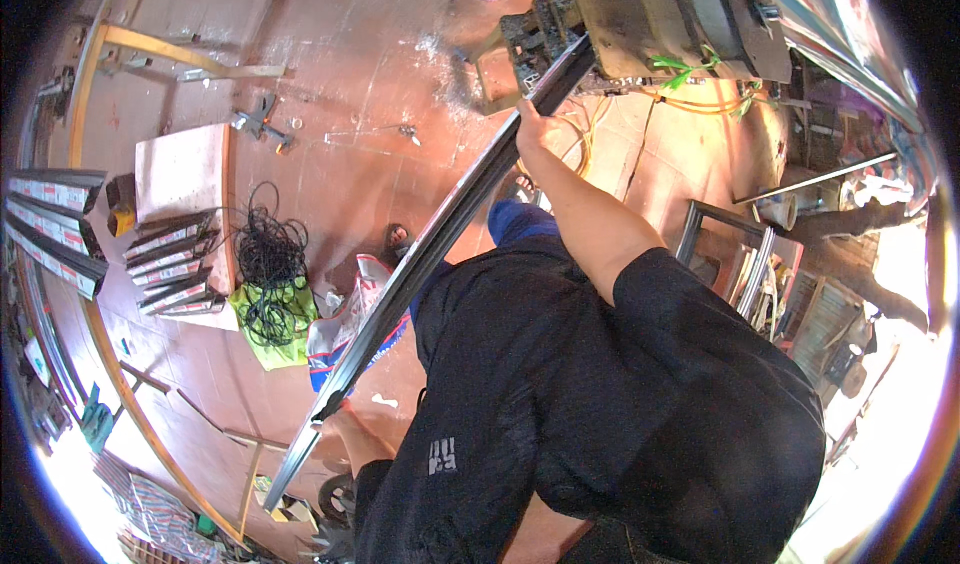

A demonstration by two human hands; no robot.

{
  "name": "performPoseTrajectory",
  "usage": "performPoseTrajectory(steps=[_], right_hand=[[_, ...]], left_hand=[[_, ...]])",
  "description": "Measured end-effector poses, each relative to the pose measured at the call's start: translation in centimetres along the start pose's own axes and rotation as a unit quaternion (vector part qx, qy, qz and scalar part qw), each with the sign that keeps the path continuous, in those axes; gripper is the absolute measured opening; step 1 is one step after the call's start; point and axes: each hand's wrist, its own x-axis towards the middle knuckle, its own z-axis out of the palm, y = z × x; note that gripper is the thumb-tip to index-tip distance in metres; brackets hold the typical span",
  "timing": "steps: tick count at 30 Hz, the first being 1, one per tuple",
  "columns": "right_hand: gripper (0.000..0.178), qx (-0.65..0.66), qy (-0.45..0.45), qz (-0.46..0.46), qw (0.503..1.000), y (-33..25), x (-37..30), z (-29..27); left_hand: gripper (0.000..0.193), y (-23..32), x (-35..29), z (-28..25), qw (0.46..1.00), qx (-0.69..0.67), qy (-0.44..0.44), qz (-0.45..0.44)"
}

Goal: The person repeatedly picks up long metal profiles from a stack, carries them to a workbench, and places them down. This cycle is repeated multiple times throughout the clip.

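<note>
A long metal profile bar [430, 249], dark on one face and silvery on the other, runs slantwise across the view in front of my body. My right hand [535, 129] is closed around its upper part. Lower down, my left hand [338, 417] is closed at the bar's edge, its fingers partly hidden by the bar. The bar's top end reaches a dark, worn wooden bench [640, 24]; whether they touch, I cannot tell. Beneath the bar's lower half lies a white, red and blue plastic sack [345, 329], partly covered.
Left of me are tangled black cable [268, 239] on a lime-green bag [285, 349], stacked profiles [175, 264] by a pale board [182, 169], and more bundled profiles [58, 226]. A tool [263, 124] lies on the reddish floor. A grey frame [690, 229] leans at right.
</note>
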Motion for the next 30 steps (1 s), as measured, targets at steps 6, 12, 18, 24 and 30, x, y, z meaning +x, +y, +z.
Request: performPoseTrajectory(steps=[6,12,18,24,30], right_hand=[[0.058,-0.050,0.035,-0.007,0.998,2.8,3.0,1.8],[0.055,-0.112,-0.022,0.008,0.993,-1.0,0.1,0.0],[0.051,-0.065,0.011,-0.006,0.998,-0.1,0.7,1.0],[0.057,-0.095,0.055,-0.023,0.994,3.5,3.6,1.9],[0.058,-0.126,0.073,-0.047,0.988,5.1,5.4,2.3]], left_hand=[[0.079,-0.9,-1.6,0.5,1.000,0.002,-0.014,0.001],[0.081,-0.9,-2.4,0.7,1.000,0.001,-0.029,-0.009],[0.083,-1.0,-2.8,0.2,0.999,0.010,-0.040,-0.019],[0.085,-0.2,-2.8,-1.1,0.997,0.020,-0.060,-0.035],[0.087,-3.9,-3.9,3.3,0.966,0.110,-0.179,-0.151]])
